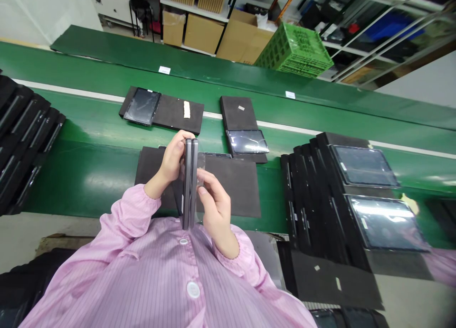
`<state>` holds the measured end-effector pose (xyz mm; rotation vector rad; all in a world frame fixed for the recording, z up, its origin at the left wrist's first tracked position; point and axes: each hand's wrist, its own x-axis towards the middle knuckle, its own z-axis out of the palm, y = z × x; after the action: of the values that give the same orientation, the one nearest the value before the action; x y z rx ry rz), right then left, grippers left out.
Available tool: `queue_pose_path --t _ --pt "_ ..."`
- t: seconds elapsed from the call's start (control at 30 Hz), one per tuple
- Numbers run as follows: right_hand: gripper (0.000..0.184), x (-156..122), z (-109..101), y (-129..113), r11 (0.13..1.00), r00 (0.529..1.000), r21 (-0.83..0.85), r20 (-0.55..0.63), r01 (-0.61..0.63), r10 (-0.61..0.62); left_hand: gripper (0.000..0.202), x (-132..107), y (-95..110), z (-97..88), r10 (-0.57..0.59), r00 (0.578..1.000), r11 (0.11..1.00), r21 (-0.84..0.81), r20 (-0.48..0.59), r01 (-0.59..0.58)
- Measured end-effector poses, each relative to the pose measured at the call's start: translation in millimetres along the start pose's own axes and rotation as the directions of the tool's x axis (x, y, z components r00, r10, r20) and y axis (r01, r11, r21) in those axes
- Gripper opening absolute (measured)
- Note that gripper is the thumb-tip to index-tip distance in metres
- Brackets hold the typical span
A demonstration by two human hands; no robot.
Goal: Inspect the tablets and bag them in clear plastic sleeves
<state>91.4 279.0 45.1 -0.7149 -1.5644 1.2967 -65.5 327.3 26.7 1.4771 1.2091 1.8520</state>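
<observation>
Two slim dark tablets (190, 185) stand edge-on, side by side, just above a black foam sheet (235, 188) on the bench. My left hand (174, 157) is closed round their upper end from the left. On the other side, my right hand (215, 202) has thumb and fingers pinched together at a clear plastic film (201, 164) that sticks out from the right-hand tablet's face. The tablets' screens are turned mostly out of sight. Part of another tablet edge (218, 155) shows behind, at the foam sheet's far edge.
Beyond lie foam pads carrying a tablet (141, 106) and another tablet (247, 141). Tall foam stacks with tablets rise at left (24, 143) and right (313, 200). A pink sleeve (441, 264) of another person shows at the right edge. Green crates (295, 50) stand behind the green bench (89, 176).
</observation>
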Motion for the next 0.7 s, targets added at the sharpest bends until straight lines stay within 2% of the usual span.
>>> queue_pose_path --t 0.3,0.37,0.43,0.47,0.5,0.53,0.57,0.6,0.63,0.7 --pt "0.028 0 -3 -2 0.998 0.997 0.005 0.035 -0.063 0.063 0.054 0 4 0.0 -0.019 1.0 0.999 0.035 -0.013 0.02" --pt "0.043 1 -6 -4 0.994 0.988 -0.018 0.105 -0.108 0.109 0.054 -2 2 1.4 -0.01 1.0 0.999 0.04 -0.008 0.01" --pt "0.063 2 -9 -8 0.977 0.954 -0.101 0.216 -0.189 0.206 0.053 -9 -8 3.5 -0.061 0.995 0.997 0.031 -0.084 0.064" --pt "0.068 2 -10 -11 0.962 0.927 -0.15 0.267 -0.229 0.262 0.051 -14 -16 4.7 -0.141 0.978 0.989 0.014 -0.152 0.145" --pt "0.067 2 -11 -14 0.946 0.9 -0.193 0.307 -0.259 0.309 0.05 -19 -26 5.7 -0.243 0.944 0.969 -0.015 -0.225 0.246" --pt "0.065 1 -12 -18 0.935 0.881 -0.222 0.33 -0.276 0.338 0.049 -25 -37 6.4 -0.362 0.89 0.931 -0.051 -0.278 0.362" --pt "0.065 -1 -13 -21 0.931 0.874 -0.236 0.339 -0.28 0.349 0.05 -31 -48 6.6 -0.466 0.838 0.883 -0.084 -0.284 0.462" --pt "0.067 -3 -14 -25 0.93 0.874 -0.246 0.341 -0.273 0.346 0.051 -34 -57 6.2 -0.524 0.807 0.85 -0.099 -0.273 0.518" --pt "0.071 -6 -15 -27 0.934 0.879 -0.253 0.342 -0.253 0.331 0.053 -36 -65 5.1 -0.563 0.788 0.825 -0.106 -0.25 0.556" --pt "0.079 -11 -16 -30 0.947 0.89 -0.266 0.367 -0.179 0.272 0.056 -32 -74 1.1 -0.573 0.793 0.819 -0.108 -0.207 0.563"
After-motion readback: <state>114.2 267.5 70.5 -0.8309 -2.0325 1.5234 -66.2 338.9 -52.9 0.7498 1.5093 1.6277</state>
